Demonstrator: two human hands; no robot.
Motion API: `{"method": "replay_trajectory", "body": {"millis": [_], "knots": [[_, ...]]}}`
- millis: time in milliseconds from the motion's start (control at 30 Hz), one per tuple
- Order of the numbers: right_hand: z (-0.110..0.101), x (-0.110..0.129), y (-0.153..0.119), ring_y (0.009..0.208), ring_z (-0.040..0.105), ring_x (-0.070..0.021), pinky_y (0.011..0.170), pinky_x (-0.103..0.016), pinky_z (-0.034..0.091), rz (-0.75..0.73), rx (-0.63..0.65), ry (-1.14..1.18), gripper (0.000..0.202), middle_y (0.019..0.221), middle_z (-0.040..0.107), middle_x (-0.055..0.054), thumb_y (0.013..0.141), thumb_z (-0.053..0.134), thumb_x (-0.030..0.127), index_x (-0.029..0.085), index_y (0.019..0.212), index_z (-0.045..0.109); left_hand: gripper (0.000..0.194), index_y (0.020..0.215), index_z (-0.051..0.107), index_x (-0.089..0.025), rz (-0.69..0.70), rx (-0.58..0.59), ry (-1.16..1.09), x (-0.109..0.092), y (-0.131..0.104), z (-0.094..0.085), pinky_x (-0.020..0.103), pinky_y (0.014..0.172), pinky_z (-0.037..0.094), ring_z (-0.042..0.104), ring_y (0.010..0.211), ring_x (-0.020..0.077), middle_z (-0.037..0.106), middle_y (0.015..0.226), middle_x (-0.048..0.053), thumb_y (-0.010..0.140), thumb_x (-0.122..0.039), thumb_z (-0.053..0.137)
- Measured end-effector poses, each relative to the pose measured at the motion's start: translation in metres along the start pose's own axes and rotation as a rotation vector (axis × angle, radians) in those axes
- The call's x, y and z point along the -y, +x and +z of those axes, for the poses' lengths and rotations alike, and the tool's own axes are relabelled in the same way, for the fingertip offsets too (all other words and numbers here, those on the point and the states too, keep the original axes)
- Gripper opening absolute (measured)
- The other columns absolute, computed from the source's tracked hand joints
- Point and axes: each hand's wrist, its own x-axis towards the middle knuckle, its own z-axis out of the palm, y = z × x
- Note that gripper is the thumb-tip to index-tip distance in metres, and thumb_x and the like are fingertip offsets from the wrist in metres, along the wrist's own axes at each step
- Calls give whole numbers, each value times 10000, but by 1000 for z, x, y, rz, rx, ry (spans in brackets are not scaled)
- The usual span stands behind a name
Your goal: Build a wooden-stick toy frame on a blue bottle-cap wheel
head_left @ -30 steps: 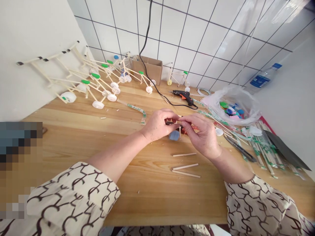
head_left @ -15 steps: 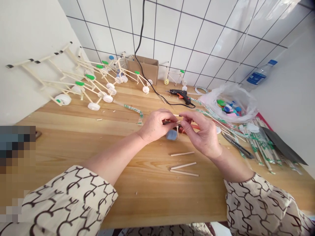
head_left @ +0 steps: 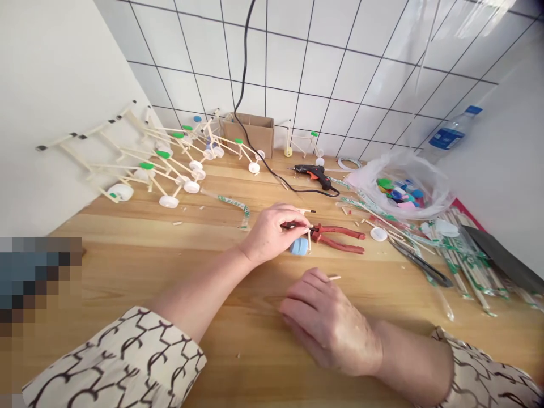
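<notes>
My left hand (head_left: 276, 235) is closed, thumb and fingertips pinched on a thin pale wooden stick (head_left: 309, 242) at the jaws of the red-handled pliers (head_left: 340, 231). How that stick joins other parts is hidden by the fingers. Just below the fingertips lies a blue bottle cap (head_left: 298, 246). A short stick with a black tip (head_left: 306, 211) shows beyond the hand. My right hand (head_left: 334, 323) is low over the table with bent fingers, covering loose sticks; one stick end (head_left: 335, 277) pokes out past it. Its fingertips are hidden.
Several stick-built tricycle models (head_left: 170, 164) stand at the left back, by a cardboard box (head_left: 255, 135). A glue gun (head_left: 314, 174) lies near the wall. To the right are a bag of caps (head_left: 442, 198), a white cap (head_left: 378, 234), scissors (head_left: 420, 263) and wrapped sticks (head_left: 467, 272).
My right hand has left the left hand's fingertips and moved down toward me, over the loose sticks. The left hand keeps its pinch by the pliers. The view has tilted slightly.
</notes>
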Motion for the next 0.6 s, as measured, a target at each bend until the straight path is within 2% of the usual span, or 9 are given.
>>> {"method": "replay_trajectory", "body": {"millis": [200,333,600], "knots": [[-6,-4,-1,711,472,-175,688,-324,374,-5,-7,4,199,734,580,-70,844,431,79,128,798,619,58,736,686,-165,9,-14,-5,0,-1,1,271,688,523,635,756,156,698,746,44,766,-126,655],[-13,-12,0,712,484,-174,703,-328,389,53,-24,21,170,742,588,-64,844,454,84,135,805,611,65,735,687,-166,5,-14,-5,1,-2,2,279,707,519,635,754,158,700,745,41,764,-118,653],[-39,-44,-2,724,548,-162,706,-310,422,202,76,20,120,744,624,-30,828,527,98,180,785,603,42,767,701,-184,-21,9,-8,5,-4,2,297,712,522,643,758,171,707,777,56,780,-197,663]]}}
